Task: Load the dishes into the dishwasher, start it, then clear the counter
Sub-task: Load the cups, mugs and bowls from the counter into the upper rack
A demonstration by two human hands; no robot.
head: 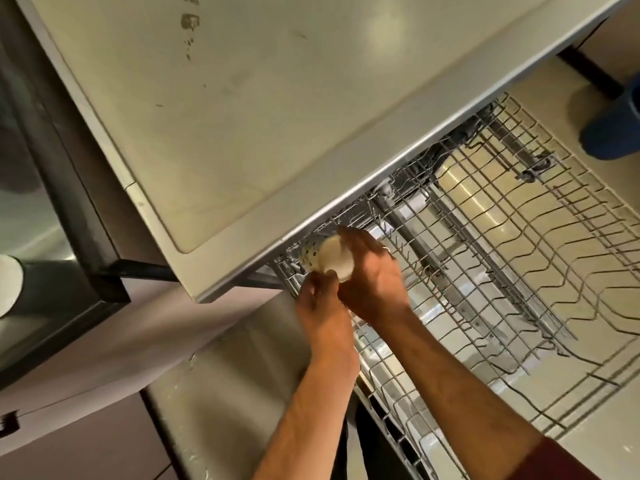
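Note:
A cream-coloured cup with a dotted pattern (327,257) is turned on its side at the back left corner of the pulled-out upper dishwasher rack (512,237), just under the counter's front edge. My right hand (372,275) curls over the cup from the right. My left hand (320,289) pinches its near rim from below. The lower rack (433,403) is pulled out beneath, over the open dishwasher door. Both racks look bare apart from this cup.
The pale countertop (242,98) fills the upper left, stained in spots. A steel sink (41,209) with a white dish (8,285) lies at the far left. A blue object (616,133) sits on the floor at far right.

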